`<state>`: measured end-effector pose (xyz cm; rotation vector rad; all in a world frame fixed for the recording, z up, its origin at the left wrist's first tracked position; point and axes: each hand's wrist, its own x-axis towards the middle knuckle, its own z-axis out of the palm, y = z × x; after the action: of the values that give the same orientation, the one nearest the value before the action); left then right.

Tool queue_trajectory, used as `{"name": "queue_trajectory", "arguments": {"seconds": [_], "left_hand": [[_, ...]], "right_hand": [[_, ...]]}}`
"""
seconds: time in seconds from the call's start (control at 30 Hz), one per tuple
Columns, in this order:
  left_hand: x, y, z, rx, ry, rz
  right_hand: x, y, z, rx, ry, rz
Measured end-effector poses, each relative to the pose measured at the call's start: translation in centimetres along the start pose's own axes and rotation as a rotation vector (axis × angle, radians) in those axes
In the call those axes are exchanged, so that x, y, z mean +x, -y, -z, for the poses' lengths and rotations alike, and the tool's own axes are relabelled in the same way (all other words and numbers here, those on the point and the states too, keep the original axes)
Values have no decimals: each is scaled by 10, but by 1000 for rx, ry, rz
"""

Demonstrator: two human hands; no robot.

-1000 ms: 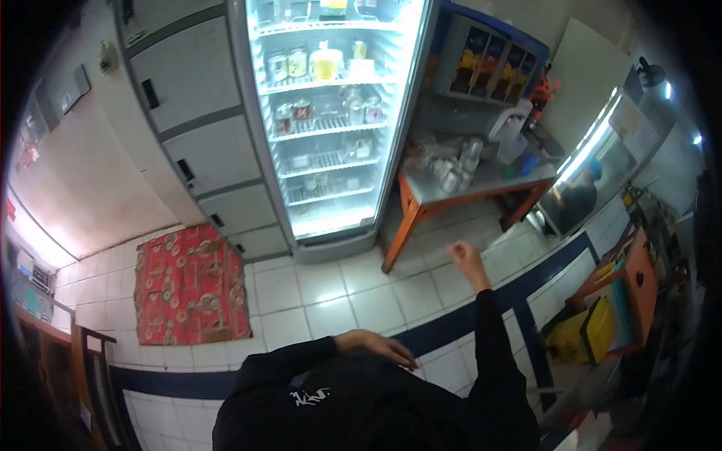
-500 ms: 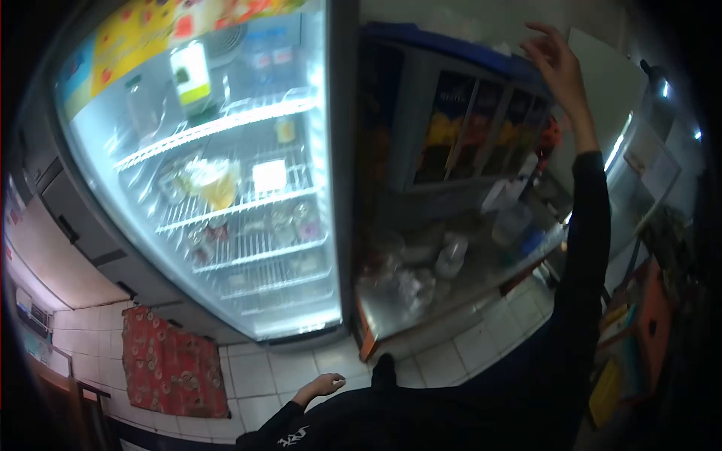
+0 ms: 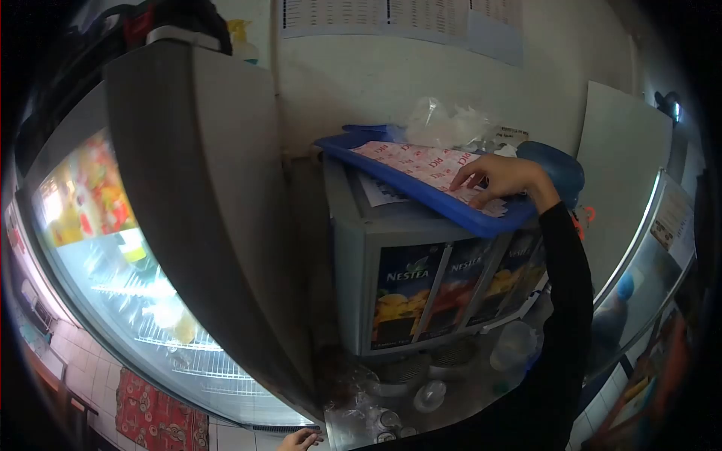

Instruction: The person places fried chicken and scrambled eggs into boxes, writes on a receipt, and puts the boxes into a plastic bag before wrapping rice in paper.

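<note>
My right hand (image 3: 502, 180) is over the blue tray (image 3: 444, 201), thumb and fingers apart and bent down onto the white paper with red print (image 3: 410, 161) that lies in it. The tray rests on top of a grey Nestea drink dispenser (image 3: 410, 293), its near corner tilted over the front. Low in the view, by the foot of the lit fridge, my left hand (image 3: 301, 439) hangs with loose fingers and holds nothing; the view's bottom edge cuts off its wrist.
Left of the dispenser stands the glass-door fridge (image 3: 218, 361). Clear plastic bags (image 3: 444, 124) and a blue round container (image 3: 553, 169) sit behind the tray. On the metal counter below are plastic cups (image 3: 430, 396) and a clear jug (image 3: 514, 346). Printed sheets (image 3: 406, 16) hang on the wall.
The view has swung up and right from the fridge to the dispenser top. My right hand, raised in the air before, is now down at the paper in the tray.
</note>
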<state>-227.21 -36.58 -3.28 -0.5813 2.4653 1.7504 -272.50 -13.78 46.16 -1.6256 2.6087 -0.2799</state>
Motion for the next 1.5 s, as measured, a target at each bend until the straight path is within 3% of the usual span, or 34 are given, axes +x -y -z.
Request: {"name": "queue_trajectory", "arguments": {"seconds": [0.13,0.23,0.27,0.3,0.37,0.43,0.47,0.57,0.63,0.7,0.83,0.9,0.93,1.03,1.17,1.33,1.43,1.5], "left_hand": [[6,-27,2,-73,92,16],[13,-81,14,38,215,-74],[22,-77,14,2,258,64],[23,-124,20,112,254,6],[34,-164,31,-76,263,-386],[34,-223,35,-214,169,-462],[43,-247,38,-181,147,-636],[60,-341,37,-75,-15,-1043],[76,-405,39,158,-187,-1326],[102,-458,41,291,-370,-1416],[185,-533,53,359,-419,-1378],[205,-555,62,576,-304,-1093],[212,-562,65,678,-244,-946],[209,-572,81,928,-123,-863],[217,-581,86,1073,-202,-757],[229,-583,98,1103,-179,-817],[230,-584,98,984,-283,-955],[232,-585,100,932,-345,-1066]], "right_hand": [[7,-25,-3,-32,-106,125],[5,-17,2,-7,-144,96],[7,-23,1,-23,-232,138],[11,-31,1,-40,-321,180],[12,-37,5,7,-420,160],[10,-33,12,137,-443,36],[11,-35,13,238,-417,28],[16,-43,14,179,-494,217],[15,-47,17,298,-426,272],[15,-51,16,434,-382,345],[10,-37,16,612,-346,366],[7,-31,17,734,-324,391],[6,-30,18,743,-313,398],[2,-34,14,732,-325,405],[-3,-37,9,579,-368,370],[-15,-39,11,209,-156,116],[-18,-18,11,271,-78,-96],[-12,-23,18,259,-250,-42]]}}
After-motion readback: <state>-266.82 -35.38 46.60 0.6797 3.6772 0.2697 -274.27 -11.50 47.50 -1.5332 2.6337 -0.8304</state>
